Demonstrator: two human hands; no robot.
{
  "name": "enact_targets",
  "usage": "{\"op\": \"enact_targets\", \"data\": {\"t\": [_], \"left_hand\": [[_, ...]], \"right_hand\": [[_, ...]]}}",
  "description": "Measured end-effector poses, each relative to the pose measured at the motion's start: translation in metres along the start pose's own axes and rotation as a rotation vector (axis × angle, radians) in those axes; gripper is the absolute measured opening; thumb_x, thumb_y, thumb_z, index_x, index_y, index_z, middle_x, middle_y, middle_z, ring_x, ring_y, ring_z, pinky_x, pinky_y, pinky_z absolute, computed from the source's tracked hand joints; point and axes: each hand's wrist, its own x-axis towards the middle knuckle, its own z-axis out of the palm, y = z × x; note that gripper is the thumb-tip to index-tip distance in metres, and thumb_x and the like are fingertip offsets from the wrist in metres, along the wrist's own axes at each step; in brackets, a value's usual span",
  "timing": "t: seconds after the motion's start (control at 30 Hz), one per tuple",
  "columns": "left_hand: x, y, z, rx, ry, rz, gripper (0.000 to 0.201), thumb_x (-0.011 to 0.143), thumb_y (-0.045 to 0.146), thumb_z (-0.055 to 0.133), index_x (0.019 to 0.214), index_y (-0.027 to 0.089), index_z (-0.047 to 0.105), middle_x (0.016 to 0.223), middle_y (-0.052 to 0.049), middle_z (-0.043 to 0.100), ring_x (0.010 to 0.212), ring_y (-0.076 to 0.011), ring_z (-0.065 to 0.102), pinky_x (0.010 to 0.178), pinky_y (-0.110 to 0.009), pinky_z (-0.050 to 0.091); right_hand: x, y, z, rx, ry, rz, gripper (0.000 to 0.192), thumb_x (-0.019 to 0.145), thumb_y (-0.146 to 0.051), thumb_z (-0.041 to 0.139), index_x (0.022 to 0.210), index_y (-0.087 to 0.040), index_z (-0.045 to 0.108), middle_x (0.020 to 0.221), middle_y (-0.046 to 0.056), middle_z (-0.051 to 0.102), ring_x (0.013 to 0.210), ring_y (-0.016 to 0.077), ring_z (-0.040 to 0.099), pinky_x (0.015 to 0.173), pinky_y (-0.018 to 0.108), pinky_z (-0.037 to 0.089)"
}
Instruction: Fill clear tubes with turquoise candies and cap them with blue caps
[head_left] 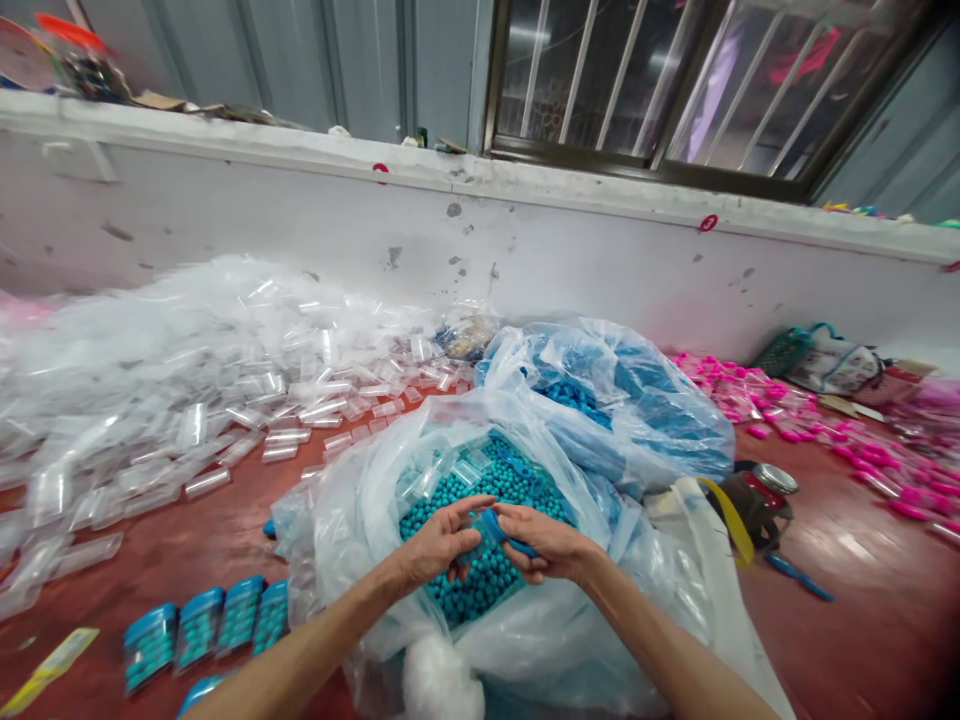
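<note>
A large clear plastic bag (375, 480) lies open in front of me, full of small round teal beads (465, 595). Over the beads my left hand (444, 540) curls its thumb and fingers around what looks like a clear plastic container, hard to make out against the teal behind. My right hand (546, 540) grips blue plastic caps (493, 524); one is pinched toward the left fingertips, another shows under the fingers. The two hands nearly meet. Several clear empty containers (469, 470) rest on top of the beads.
Filled containers with blue caps (240, 615) stand at lower left. Clear containers (206, 483) heap up behind them. A second bag (645, 400) holds blue caps (574, 398). Pink pieces (787, 410) spread at right, near a dark jar-like object (757, 505) and a blue tool (799, 577).
</note>
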Motion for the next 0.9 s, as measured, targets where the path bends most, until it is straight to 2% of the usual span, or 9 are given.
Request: {"op": "enact_targets", "data": {"t": [0.1,0.23,0.37,0.53,0.63,0.77,0.9], "left_hand": [[-0.001,0.003,0.002,0.020,-0.006,-0.010,0.063,0.070,0.045,0.060,0.124,0.018,0.044,0.079,-0.002,0.060,0.037,-0.0028,0.043,0.036,-0.017,0.033],[-0.003,0.003,0.006,-0.032,-0.002,0.008,0.064,0.072,0.047,0.058,0.127,0.018,0.041,0.058,0.005,0.049,0.038,-0.0065,0.046,0.035,-0.017,0.032],[-0.002,-0.002,0.008,-0.080,0.009,-0.002,0.067,0.068,0.048,0.062,0.124,0.017,0.042,0.057,0.005,0.049,0.036,-0.0061,0.047,0.034,-0.016,0.032],[0.000,-0.008,0.011,-0.211,0.101,-0.033,0.072,0.062,0.056,0.063,0.120,0.018,0.042,0.051,0.007,0.048,0.032,-0.0049,0.043,0.031,-0.015,0.025],[-0.001,-0.007,0.013,-0.109,0.101,-0.028,0.065,0.064,0.053,0.062,0.115,0.017,0.045,0.051,0.007,0.048,0.030,-0.0046,0.041,0.029,-0.015,0.025],[-0.001,-0.004,0.013,-0.055,0.179,-0.026,0.055,0.065,0.051,0.060,0.105,0.017,0.047,0.057,0.007,0.050,0.029,-0.0036,0.039,0.029,-0.016,0.026],[-0.004,0.000,0.009,-0.090,0.207,-0.052,0.052,0.068,0.051,0.056,0.106,0.019,0.041,0.058,0.007,0.051,0.032,-0.0067,0.046,0.030,-0.016,0.027]], "right_hand": [[0.000,0.005,0.002,0.011,0.017,-0.029,0.063,0.076,-0.054,0.054,0.125,-0.018,0.038,0.038,-0.014,0.037,0.027,0.0025,0.023,0.033,0.015,0.033],[0.002,0.011,0.009,0.087,0.146,-0.177,0.059,0.079,-0.052,0.050,0.126,-0.019,0.039,0.038,-0.013,0.038,0.028,0.0030,0.025,0.035,0.016,0.037],[0.005,0.013,0.013,0.093,0.145,-0.160,0.060,0.079,-0.050,0.052,0.127,-0.017,0.038,0.037,-0.013,0.038,0.027,0.0035,0.024,0.034,0.017,0.037],[0.010,0.017,0.024,0.089,0.355,-0.209,0.070,0.075,-0.055,0.051,0.131,-0.018,0.028,0.040,-0.013,0.041,0.029,0.0049,0.032,0.035,0.018,0.038],[0.011,0.019,0.029,0.084,0.320,-0.186,0.066,0.074,-0.055,0.051,0.127,-0.019,0.033,0.041,-0.013,0.038,0.030,0.0044,0.030,0.036,0.018,0.039],[0.009,0.012,0.026,0.058,0.283,-0.160,0.053,0.075,-0.050,0.055,0.116,-0.019,0.043,0.042,-0.014,0.035,0.031,0.0032,0.028,0.036,0.018,0.038],[0.001,0.004,0.024,0.218,0.282,-0.184,0.041,0.071,-0.046,0.062,0.097,-0.018,0.047,0.063,-0.005,0.052,0.046,0.0054,0.046,0.043,0.020,0.044]]}}
